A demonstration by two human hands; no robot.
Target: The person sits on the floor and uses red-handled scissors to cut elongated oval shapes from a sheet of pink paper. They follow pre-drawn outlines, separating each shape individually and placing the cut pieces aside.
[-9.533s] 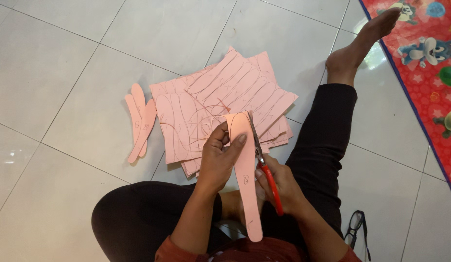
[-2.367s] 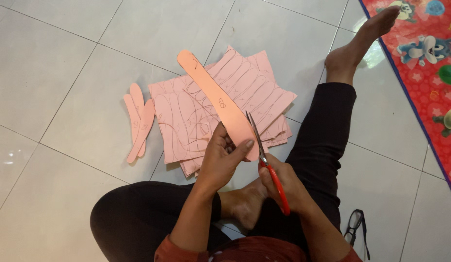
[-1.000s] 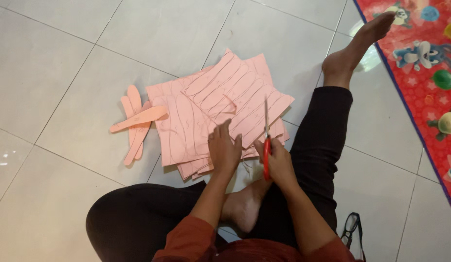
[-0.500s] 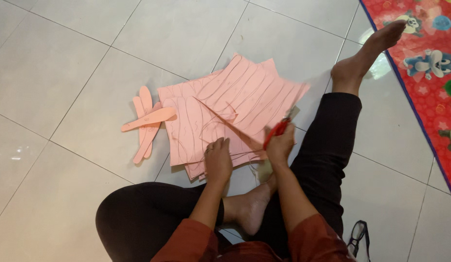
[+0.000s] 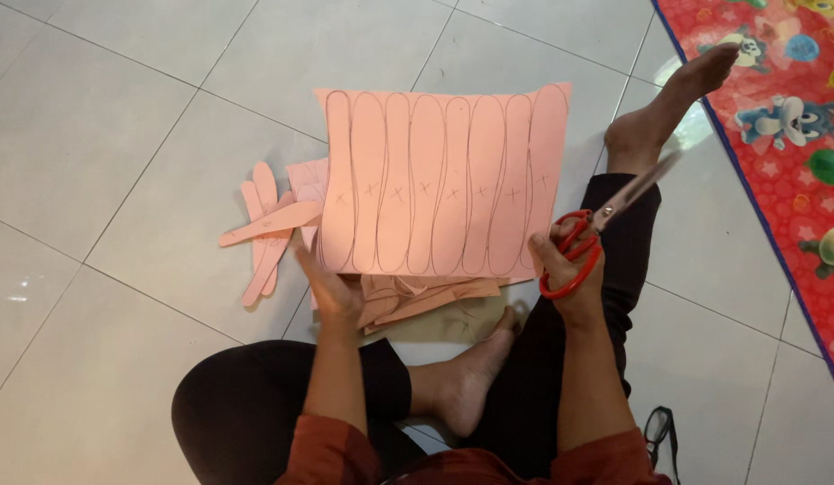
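- Head view, looking straight down at a person seated on a pale tiled floor (image 5: pixel 121 135), legs in black trousers, sleeves dark red.
- Left hand (image 5: pixel 332 286) clamped on the lower left edge of a pink sheet (image 5: pixel 439 180), fingers curled under that edge, thumb side hidden behind the sheet.
- Pink sheet held up off the floor, tilted toward the camera, marked with a row of long rounded outlines side by side, each bearing a small cross near its lower half.
- Right hand (image 5: pixel 565 265) closed through the red handles of a pair of scissors (image 5: pixel 596 238), just beside the sheet's lower right corner, not touching it as far as can be told.
- Scissor blades shut or nearly so, pointing up and to the right, away from the sheet, over the right leg.
- Hands well apart, one at each lower corner of the sheet.
- More pink sheets (image 5: pixel 426 296) lying on the floor under the raised one, edges showing below it.
- Cut pink strips (image 5: pixel 269 229) piled on the floor just left of the raised sheet, one lying crosswise over the others.
- Bare right foot (image 5: pixel 686 85) stretched out near a red patterned mat (image 5: pixel 776 117) at upper right.
- Bare left foot (image 5: pixel 475 377) tucked in between the forearms.
- Black-framed glasses (image 5: pixel 659 431) on the floor at lower right.
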